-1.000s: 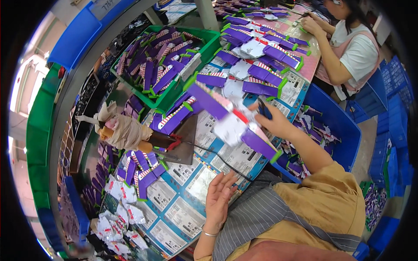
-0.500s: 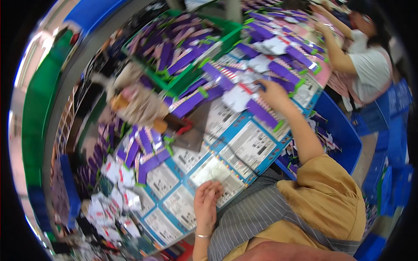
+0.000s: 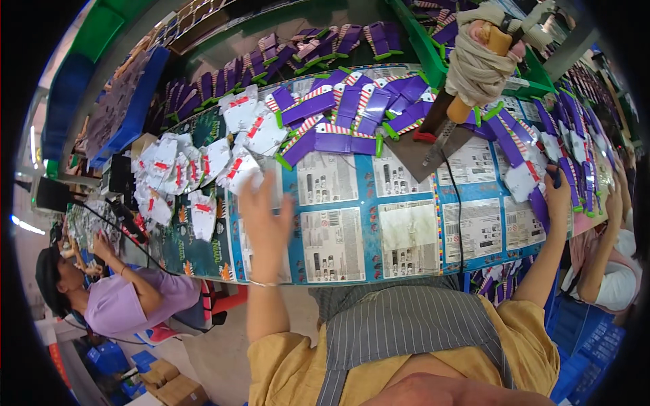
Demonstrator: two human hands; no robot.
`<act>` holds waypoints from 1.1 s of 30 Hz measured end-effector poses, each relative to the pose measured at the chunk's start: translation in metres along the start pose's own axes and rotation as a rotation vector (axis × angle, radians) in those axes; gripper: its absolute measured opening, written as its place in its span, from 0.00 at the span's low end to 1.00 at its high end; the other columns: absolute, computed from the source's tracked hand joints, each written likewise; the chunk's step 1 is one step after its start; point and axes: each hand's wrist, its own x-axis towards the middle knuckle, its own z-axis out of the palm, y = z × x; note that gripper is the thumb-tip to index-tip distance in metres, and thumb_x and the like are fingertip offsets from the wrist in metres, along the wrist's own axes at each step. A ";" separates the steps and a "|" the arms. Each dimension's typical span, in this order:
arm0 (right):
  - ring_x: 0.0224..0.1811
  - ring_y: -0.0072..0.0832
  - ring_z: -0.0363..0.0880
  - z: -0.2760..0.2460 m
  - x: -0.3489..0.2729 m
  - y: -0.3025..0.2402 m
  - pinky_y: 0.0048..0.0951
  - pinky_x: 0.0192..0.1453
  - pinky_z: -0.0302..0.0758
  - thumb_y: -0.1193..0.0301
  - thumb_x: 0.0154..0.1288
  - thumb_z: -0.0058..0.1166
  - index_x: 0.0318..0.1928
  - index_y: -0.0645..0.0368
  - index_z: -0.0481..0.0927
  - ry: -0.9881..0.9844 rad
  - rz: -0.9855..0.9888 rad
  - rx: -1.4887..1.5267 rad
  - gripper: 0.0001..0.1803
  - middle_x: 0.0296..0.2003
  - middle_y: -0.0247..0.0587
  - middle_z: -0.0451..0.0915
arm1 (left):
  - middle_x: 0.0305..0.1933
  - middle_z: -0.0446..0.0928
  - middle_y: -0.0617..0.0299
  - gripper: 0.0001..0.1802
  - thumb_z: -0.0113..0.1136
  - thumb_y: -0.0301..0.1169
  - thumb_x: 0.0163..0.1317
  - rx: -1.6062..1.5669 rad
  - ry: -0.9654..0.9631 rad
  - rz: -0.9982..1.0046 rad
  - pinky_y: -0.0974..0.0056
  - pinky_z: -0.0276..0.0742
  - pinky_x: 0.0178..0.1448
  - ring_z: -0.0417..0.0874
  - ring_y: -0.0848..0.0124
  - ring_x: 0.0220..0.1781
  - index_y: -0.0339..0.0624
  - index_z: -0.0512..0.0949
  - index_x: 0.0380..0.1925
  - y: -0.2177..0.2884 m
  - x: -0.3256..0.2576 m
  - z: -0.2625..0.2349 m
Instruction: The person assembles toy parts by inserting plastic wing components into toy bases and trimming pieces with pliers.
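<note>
My left hand [image 3: 264, 216] is smeared by motion, but its fingers look spread, with nothing seen in them. It hovers over the table beside white pieces with red strips [image 3: 240, 169]. To the right, my right hand [image 3: 558, 193] has its fingers curled at a pile of purple parts with green ends and striped edges [image 3: 511, 139]. A small dark blue thing [image 3: 556, 177] shows at those fingers; whether it is held or worn is unclear. Also close to this hand are a white piece [image 3: 521, 181] and a purple part [image 3: 539, 206].
A cloth-wrapped post [image 3: 479, 57] stands on a metal plate [image 3: 423, 152], with a black cord [image 3: 455, 196] trailing forward. Purple parts [image 3: 345, 108] cover the table's back. A green crate [image 3: 535, 74] stands beyond. Two people [image 3: 128, 298] [image 3: 613, 264] work at either side.
The view has swung left, bringing the left pile and another person into sight. My left hand has lifted from the table's front and stretched forward. My right hand remains at the right-hand pile.
</note>
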 end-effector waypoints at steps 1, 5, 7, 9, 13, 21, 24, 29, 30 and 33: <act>0.28 0.22 0.71 0.001 -0.005 -0.020 0.24 0.34 0.69 0.71 0.61 0.53 0.48 0.59 0.77 -0.017 0.069 -0.050 0.14 0.28 0.35 0.76 | 0.59 0.63 0.43 0.29 0.63 0.29 0.50 0.163 0.019 0.018 0.51 0.61 0.62 0.64 0.47 0.60 0.40 0.69 0.54 -0.018 0.007 -0.010; 0.37 0.43 0.80 0.011 -0.017 -0.024 0.35 0.42 0.72 0.69 0.59 0.50 0.50 0.53 0.76 0.081 -0.121 -0.121 0.16 0.35 0.52 0.80 | 0.58 0.65 0.44 0.25 0.63 0.30 0.51 0.159 -0.087 -0.059 0.53 0.64 0.61 0.67 0.47 0.58 0.39 0.72 0.51 -0.057 0.005 0.001; 0.38 0.51 0.78 0.011 -0.023 -0.043 0.43 0.41 0.72 0.67 0.58 0.49 0.51 0.52 0.74 0.075 -0.002 -0.233 0.18 0.34 0.58 0.78 | 0.55 0.69 0.47 0.18 0.59 0.27 0.53 0.190 -0.087 -0.010 0.53 0.66 0.58 0.69 0.50 0.55 0.40 0.74 0.46 -0.055 -0.006 0.004; 0.38 0.50 0.77 0.000 -0.033 -0.074 0.41 0.42 0.73 0.66 0.60 0.50 0.52 0.53 0.72 0.023 0.076 -0.486 0.18 0.36 0.53 0.79 | 0.53 0.69 0.48 0.15 0.57 0.25 0.54 0.129 -0.055 0.034 0.53 0.66 0.56 0.70 0.51 0.54 0.40 0.75 0.44 -0.049 -0.015 0.004; 0.44 0.45 0.76 0.000 -0.029 -0.098 0.40 0.44 0.74 0.70 0.57 0.53 0.47 0.54 0.74 0.145 -0.191 -0.388 0.16 0.45 0.42 0.76 | 0.53 0.71 0.49 0.13 0.57 0.24 0.53 0.067 -0.064 0.030 0.54 0.65 0.56 0.70 0.51 0.53 0.41 0.77 0.41 -0.011 -0.043 -0.002; 0.46 0.40 0.76 0.093 0.006 -0.174 0.39 0.45 0.75 0.70 0.53 0.59 0.55 0.47 0.69 -0.235 -0.691 -0.118 0.27 0.51 0.35 0.69 | 0.53 0.71 0.55 0.19 0.62 0.26 0.48 -0.262 -0.246 0.249 0.48 0.61 0.60 0.70 0.55 0.54 0.47 0.78 0.43 0.090 -0.091 0.010; 0.45 0.40 0.77 0.097 0.009 -0.188 0.38 0.45 0.75 0.68 0.53 0.60 0.55 0.48 0.70 -0.294 -0.636 -0.287 0.26 0.48 0.37 0.69 | 0.53 0.71 0.56 0.20 0.63 0.26 0.48 -0.335 -0.263 0.348 0.48 0.63 0.57 0.71 0.57 0.52 0.47 0.78 0.45 0.108 -0.094 0.022; 0.40 0.41 0.78 0.083 -0.002 -0.173 0.39 0.43 0.75 0.55 0.47 0.63 0.46 0.55 0.75 -0.321 -0.653 -0.440 0.26 0.41 0.44 0.73 | 0.54 0.71 0.55 0.24 0.63 0.26 0.47 -0.410 -0.324 0.474 0.53 0.67 0.54 0.72 0.59 0.51 0.47 0.76 0.49 0.121 -0.090 0.031; 0.40 0.41 0.78 0.072 -0.011 -0.175 0.40 0.42 0.76 0.56 0.47 0.62 0.43 0.57 0.76 -0.278 -0.597 -0.416 0.25 0.40 0.45 0.74 | 0.54 0.71 0.55 0.24 0.63 0.26 0.47 -0.412 -0.330 0.483 0.53 0.67 0.54 0.72 0.59 0.51 0.47 0.76 0.49 0.121 -0.089 0.031; 0.35 0.42 0.79 0.045 -0.036 -0.156 0.39 0.39 0.76 0.58 0.46 0.62 0.36 0.60 0.75 -0.129 -0.576 -0.354 0.21 0.33 0.44 0.76 | 0.56 0.71 0.56 0.24 0.64 0.26 0.47 -0.390 -0.344 0.502 0.53 0.64 0.57 0.72 0.60 0.51 0.47 0.76 0.49 0.123 -0.084 0.029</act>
